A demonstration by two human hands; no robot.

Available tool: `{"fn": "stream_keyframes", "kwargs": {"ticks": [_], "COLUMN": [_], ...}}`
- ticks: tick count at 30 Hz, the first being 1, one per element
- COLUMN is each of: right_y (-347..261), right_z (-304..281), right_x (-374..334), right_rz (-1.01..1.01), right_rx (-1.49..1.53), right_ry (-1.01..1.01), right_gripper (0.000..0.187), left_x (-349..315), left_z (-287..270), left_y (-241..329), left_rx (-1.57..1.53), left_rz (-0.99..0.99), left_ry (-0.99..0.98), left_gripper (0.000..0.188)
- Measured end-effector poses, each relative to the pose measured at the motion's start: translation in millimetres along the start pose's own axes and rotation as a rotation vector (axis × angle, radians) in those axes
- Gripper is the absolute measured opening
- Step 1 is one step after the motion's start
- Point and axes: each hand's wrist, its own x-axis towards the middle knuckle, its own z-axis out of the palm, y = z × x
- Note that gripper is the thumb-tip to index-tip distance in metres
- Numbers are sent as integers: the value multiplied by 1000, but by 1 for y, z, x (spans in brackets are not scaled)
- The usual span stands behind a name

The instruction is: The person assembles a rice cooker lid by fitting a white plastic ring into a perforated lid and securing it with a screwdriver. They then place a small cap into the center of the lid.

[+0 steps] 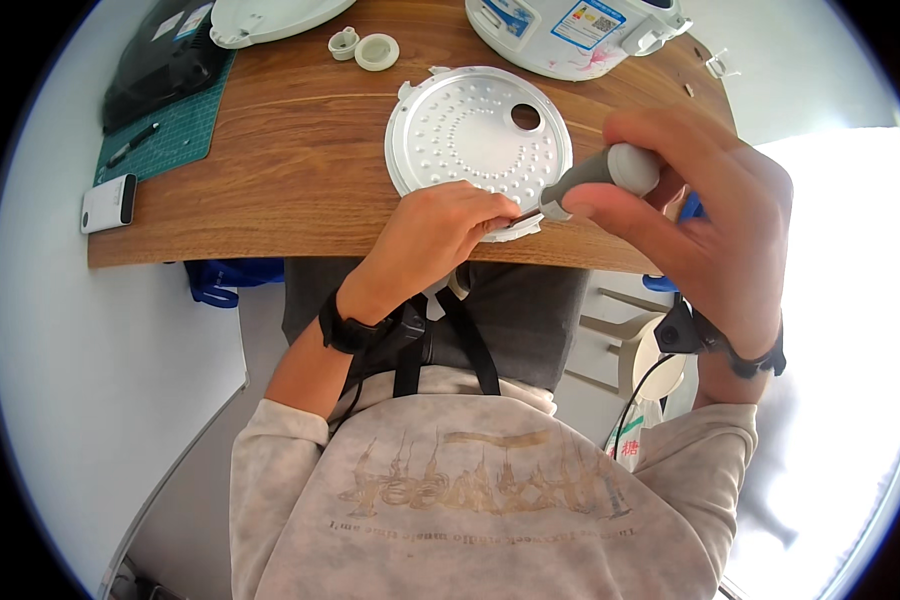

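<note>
A round silver inner lid (455, 135), dimpled and with one round hole, lies on the wooden table close to its front edge. My left hand (440, 225) is closed at the lid's near rim, its fingertips beside the screwdriver's shaft; the fingers' undersides are hidden. In my right hand (715, 200) is a screwdriver with a thick grey handle (590, 183). The tool slants down to the left, and its tip meets the near right rim by my left fingers. Whether the tip sits in a screw or under the edge I cannot tell.
A white rice cooker body (560, 45) stands at the back right. Two small white round parts (377, 52) and a white cover (270, 20) lie farther back. At left are a green cutting mat (175, 140), a pen (133, 145), a white power bank (108, 205) and a black case (160, 75).
</note>
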Motion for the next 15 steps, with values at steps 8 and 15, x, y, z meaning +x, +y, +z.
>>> {"fn": "stream_keyframes", "kwargs": {"ticks": [8,15], "right_y": [2,-7], "right_z": [18,12], "right_x": [7,-5], "right_rz": [-24,106], "right_rx": [-14,56], "right_ry": [94,45], "right_gripper": [35,30], "left_x": [-1,-2], "left_z": [4,6], "left_y": [-1,-2], "left_rx": [-36,-6], "left_rz": [-13,11], "left_ry": [53,62], "left_gripper": [12,13]}}
